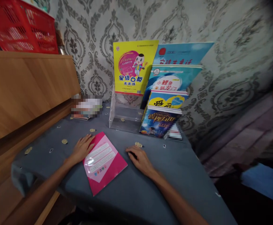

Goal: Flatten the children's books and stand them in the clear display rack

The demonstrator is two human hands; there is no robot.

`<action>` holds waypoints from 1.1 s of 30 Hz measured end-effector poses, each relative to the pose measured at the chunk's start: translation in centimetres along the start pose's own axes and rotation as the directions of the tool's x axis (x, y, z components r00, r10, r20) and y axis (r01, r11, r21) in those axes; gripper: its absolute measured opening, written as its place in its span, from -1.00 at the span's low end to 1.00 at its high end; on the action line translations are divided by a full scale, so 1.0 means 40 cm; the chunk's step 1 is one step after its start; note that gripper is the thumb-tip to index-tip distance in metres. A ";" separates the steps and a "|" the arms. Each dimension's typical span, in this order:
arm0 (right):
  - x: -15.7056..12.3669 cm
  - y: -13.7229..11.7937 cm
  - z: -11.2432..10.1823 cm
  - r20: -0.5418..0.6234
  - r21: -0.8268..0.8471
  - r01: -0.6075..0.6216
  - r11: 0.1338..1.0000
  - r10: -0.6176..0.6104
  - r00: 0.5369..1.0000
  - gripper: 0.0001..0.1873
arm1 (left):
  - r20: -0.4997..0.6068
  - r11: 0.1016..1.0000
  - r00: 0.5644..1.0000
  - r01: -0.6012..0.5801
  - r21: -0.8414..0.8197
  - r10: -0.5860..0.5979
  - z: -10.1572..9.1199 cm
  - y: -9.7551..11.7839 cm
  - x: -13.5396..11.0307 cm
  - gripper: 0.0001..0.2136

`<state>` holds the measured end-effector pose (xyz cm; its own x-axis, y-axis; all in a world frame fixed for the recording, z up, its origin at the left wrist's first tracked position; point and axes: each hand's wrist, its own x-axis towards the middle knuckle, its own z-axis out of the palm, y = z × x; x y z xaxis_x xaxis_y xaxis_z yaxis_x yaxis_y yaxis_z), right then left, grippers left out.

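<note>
A pink book (120, 162) lies tilted on the cloth-covered table, a pale panel of small print on its upward side. My left hand (83, 147) rests at the book's upper left edge, fingers stretched out and touching the cover. To the right of the book, apart from it, my right hand (140, 160) rests on the cloth. Its fingers are loosely bent, with a gap between thumb and forefinger and nothing seen in them. Behind the hands stands a clear tiered book rack (111, 120). A yellow workbook (127, 59) leans on its top left tier.
The rack's right side holds several books, a dark blue one (158, 123) in front and teal ones (174, 75) behind. Blurred-out papers (87, 107) lie at the back left. A red basket (40, 31) sits on a wooden cabinet (33, 84) at left. Patterned wall (99, 28) stands behind.
</note>
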<state>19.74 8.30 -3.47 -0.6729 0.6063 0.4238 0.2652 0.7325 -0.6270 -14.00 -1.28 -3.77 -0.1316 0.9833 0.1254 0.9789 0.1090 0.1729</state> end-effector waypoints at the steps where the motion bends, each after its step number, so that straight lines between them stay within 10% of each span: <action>1: 0.000 -0.002 -0.001 0.003 -0.002 0.002 1.000 -0.002 1.000 -0.74 | 0.000 1.000 1.000 -0.018 0.005 0.018 0.004 0.007 -0.006 -0.47; 7: -0.001 -0.021 -0.007 0.005 0.010 0.045 0.999 -0.045 0.999 -0.75 | 0.080 0.972 0.968 -0.233 -0.040 0.236 0.002 0.063 0.019 -0.47; 16: -0.002 -0.004 -0.008 -0.157 -0.032 0.126 0.991 -0.130 0.979 -0.80 | 0.022 0.753 0.763 -0.633 -0.181 0.646 0.061 0.272 0.165 -0.57; 23: -0.012 0.028 -0.025 -0.069 -0.180 0.008 0.984 -0.021 0.997 -0.76 | -0.265 0.822 0.797 -0.568 -0.022 0.543 0.058 0.347 0.210 -0.71; 33: -0.005 0.014 -0.035 0.142 -0.409 -0.040 0.912 0.107 0.984 -0.41 | -0.192 0.737 0.731 -0.674 -0.051 0.655 0.047 0.348 0.186 -0.72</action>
<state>21.00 9.02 -2.98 -0.7319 0.6310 0.2572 0.5509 0.7701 -0.3216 -1.04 7.83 -2.27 0.5149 0.7621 0.3925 0.8023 -0.5897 0.0925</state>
